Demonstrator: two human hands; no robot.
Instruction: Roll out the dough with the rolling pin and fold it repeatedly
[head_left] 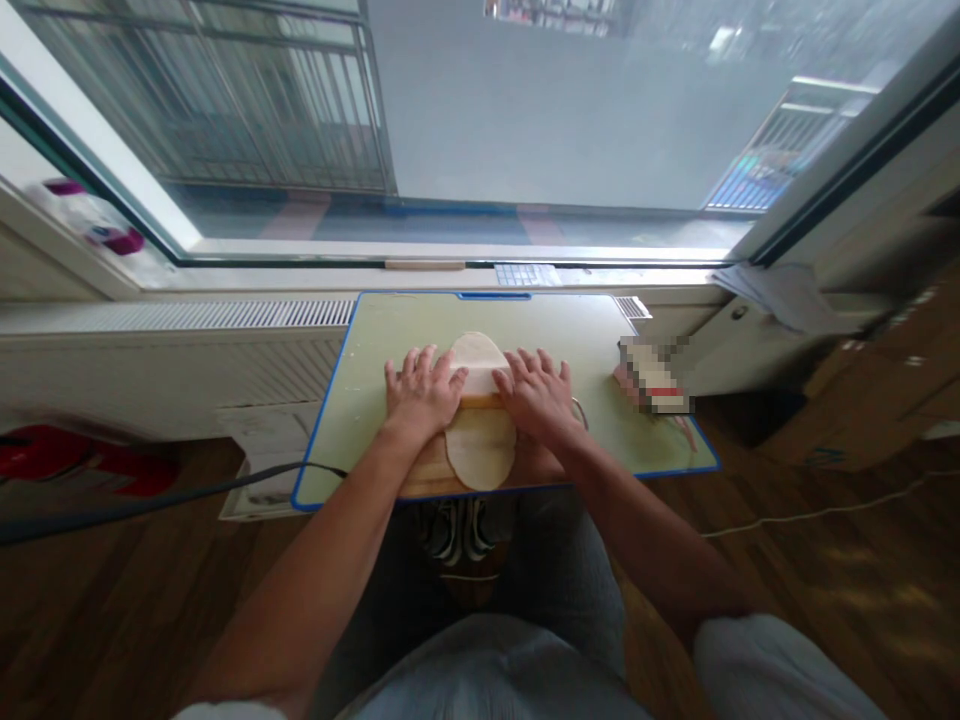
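A pale, flat oval sheet of dough (pixel 481 455) lies lengthwise on a wooden board (pixel 424 478) at the near side of a small table. Across the dough runs a rolling pin (pixel 480 393), its middle showing between the hands. My left hand (pixel 424 393) rests over the pin's left part, fingers spread and stretched forward, thumb pointing inward at the dough. Over the right part lies my right hand (pixel 538 393), its fingers likewise spread and its thumb turned in. Both palms hide most of the pin. A thin metal ring (pixel 580 412) shows just beside my right hand.
The light green table (pixel 352 400) has a blue rim. A blurred-out object (pixel 654 378) sits at its right side. Behind are a radiator (pixel 225 316) and a window. Cardboard boxes (pixel 870 390) stand right; a dark strap (pixel 225 488) reaches the table from the left.
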